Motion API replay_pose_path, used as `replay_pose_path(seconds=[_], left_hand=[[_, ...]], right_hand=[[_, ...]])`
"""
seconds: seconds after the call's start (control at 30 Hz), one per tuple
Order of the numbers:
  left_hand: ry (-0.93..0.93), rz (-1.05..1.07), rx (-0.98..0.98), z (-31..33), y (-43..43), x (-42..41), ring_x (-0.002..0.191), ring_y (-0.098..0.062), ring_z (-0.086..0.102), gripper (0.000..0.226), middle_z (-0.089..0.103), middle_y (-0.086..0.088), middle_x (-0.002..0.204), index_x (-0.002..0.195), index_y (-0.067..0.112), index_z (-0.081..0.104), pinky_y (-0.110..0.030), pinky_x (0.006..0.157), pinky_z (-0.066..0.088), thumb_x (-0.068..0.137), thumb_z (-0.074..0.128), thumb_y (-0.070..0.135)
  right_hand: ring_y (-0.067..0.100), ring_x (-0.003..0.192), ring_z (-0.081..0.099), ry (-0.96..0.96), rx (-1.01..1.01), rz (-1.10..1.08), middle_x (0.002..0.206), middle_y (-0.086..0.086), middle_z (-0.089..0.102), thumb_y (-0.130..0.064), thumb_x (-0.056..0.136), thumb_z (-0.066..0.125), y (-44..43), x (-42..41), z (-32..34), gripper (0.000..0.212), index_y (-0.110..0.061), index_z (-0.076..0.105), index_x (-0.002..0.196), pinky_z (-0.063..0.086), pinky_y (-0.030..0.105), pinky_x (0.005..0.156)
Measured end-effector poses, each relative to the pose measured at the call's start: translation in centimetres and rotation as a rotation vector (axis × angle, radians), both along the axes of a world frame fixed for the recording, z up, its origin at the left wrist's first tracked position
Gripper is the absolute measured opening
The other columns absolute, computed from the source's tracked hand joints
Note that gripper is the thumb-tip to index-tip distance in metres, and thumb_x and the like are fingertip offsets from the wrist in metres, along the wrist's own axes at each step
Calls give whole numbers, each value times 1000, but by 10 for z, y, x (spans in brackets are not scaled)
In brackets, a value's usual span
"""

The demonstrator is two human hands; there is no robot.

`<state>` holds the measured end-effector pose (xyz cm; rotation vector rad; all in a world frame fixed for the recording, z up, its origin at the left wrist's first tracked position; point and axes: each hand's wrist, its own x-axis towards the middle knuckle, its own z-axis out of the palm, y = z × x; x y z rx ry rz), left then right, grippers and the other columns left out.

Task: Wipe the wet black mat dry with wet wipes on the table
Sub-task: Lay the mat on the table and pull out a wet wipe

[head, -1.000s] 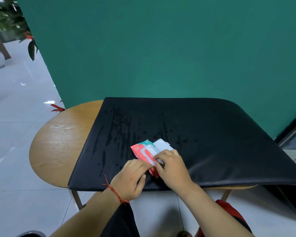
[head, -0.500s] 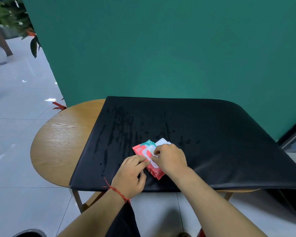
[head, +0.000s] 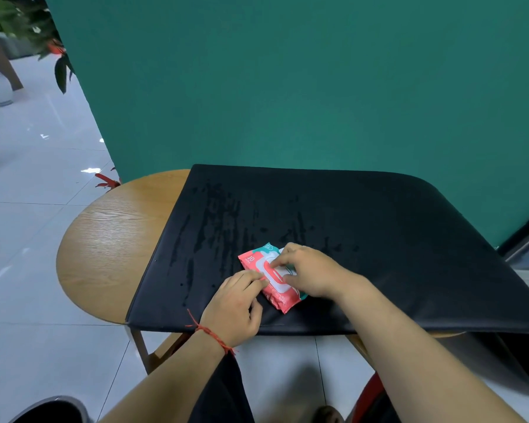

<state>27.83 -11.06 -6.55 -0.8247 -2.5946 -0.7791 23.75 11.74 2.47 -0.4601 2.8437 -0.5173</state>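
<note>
— What sat far out at ten o'clock?

— A leafy plant [head: 25, 22] over the pale tiled floor [head: 28, 270]. Nearer in, the round wooden table [head: 110, 239] showed bare wood at nine o'clock from the black mat [head: 379, 239], which covered the rest of the top.

— And the mat itself?

— It lay flat against the green wall [head: 287, 87] at twelve o'clock. Wet streaks [head: 214, 227] ran over its left part, at about eleven o'clock from the pack of wet wipes [head: 275, 296].

— Where was the pack?

— On the mat, toward seven o'clock from the mat's middle, close to the near edge and turned at a slant.

— The hands?

— The left hand [head: 232, 306], with a red string bracelet [head: 211, 332] on the wrist, came in from six o'clock. Its fingers were fairly straight, and their tips pressed on the pack's left edge without wrapping it.

— The right?

— The right hand [head: 312, 273] lay over the pack's far right part, at three o'clock from the left one. Its fingers were curled down on the white flap [head: 277, 274], with forefinger and thumb pinching at it.

— Anything at the right end?

— At four o'clock the mat's corner hung over the table's edge.
</note>
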Motion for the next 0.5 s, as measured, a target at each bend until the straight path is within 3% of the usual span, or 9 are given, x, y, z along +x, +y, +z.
replay_pose_path(seconds=[0.1,0.2,0.37,0.5], left_hand=[[-9,3,-5,1,0,0,133,-13,53,43,63,7,136,131,19,67,-29,116,42,90,56,16],[-16,3,-1,1,0,0,135,-12,52,46,61,7,139,134,19,66,-28,118,39,90,53,16],[-25,2,0,2,0,0,136,-11,51,48,61,8,140,135,19,66,-29,118,39,90,52,16],[-26,2,3,2,1,0,135,-12,51,49,61,7,140,135,19,66,-26,118,37,89,52,15]], right_hand=[[12,119,56,-21,78,25,128,-17,57,-17,98,65,1,-8,9,44,-36,70,137,52,36,99],[13,114,56,-14,163,87,125,-16,59,-22,98,66,2,-14,13,41,-37,70,135,53,36,93],[20,88,62,106,430,321,100,-6,61,-37,96,63,-9,-19,23,14,-29,74,101,58,44,77],[26,83,63,192,592,458,98,0,63,-32,95,59,-15,-21,28,17,-24,72,102,57,41,71]])
